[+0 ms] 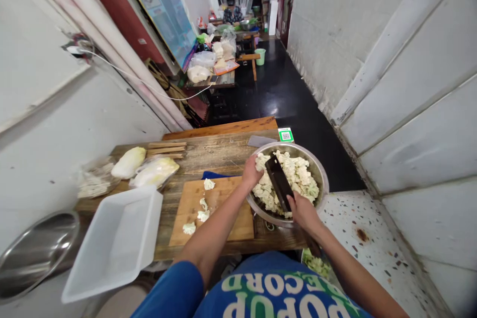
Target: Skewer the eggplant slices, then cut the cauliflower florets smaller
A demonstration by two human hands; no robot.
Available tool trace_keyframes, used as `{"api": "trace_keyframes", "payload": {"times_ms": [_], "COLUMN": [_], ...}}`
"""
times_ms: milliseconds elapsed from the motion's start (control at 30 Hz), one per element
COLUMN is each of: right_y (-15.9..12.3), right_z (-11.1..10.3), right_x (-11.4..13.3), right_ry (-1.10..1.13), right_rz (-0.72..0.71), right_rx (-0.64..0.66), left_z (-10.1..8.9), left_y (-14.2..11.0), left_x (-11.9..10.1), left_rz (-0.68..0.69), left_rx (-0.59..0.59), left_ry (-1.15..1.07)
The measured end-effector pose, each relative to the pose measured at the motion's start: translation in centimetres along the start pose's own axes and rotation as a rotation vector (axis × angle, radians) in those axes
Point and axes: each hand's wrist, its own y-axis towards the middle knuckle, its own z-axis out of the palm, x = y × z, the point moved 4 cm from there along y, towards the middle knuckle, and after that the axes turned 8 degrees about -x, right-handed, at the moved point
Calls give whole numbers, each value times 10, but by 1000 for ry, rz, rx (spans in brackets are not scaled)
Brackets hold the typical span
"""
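My right hand (303,212) grips a cleaver (278,183), its dark blade tilted over a large steel bowl (323,174). Cut cauliflower (300,171) fills much of the bowl, partly hidden by the blade. At the bowl's left rim is my left hand (252,173), thumb and fingers apart beside the cauliflower; its fingertips are partly hidden. Left of the bowl, a wooden cutting board (227,203) carries several loose florets (203,215), and my left forearm crosses above it.
A white plastic tub (122,238) and a steel basin (37,253) stand at left. Napa cabbages (128,162) lie behind the tub. A grey blade (262,141) and a QR card (285,134) sit near the bowl. Below, a container holds chopped greens (315,262). A person sits far back.
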Motion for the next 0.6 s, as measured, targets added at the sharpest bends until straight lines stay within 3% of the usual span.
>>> {"api": "trace_keyframes", "payload": {"times_ms": [133, 300, 367, 467, 600], "right_y": [9, -14, -25, -37, -42], "right_z": [-27, -41, -40, -36, -31], "right_x": [-43, -97, -110, -117, -108], "right_ry": [-12, 137, 216, 302, 409], "right_rz": [98, 230, 272, 300, 326], "right_rx": [-145, -232, -235, -237, -197], "left_z": [29, 37, 37, 31, 8], "left_y": [15, -6, -14, -19, -27], "left_x": [-3, 11, 16, 20, 21], "left_rz": [26, 101, 109, 76, -77], "left_rx": [89, 407, 457, 411, 315], "left_ry": [129, 413, 432, 301, -149]}}
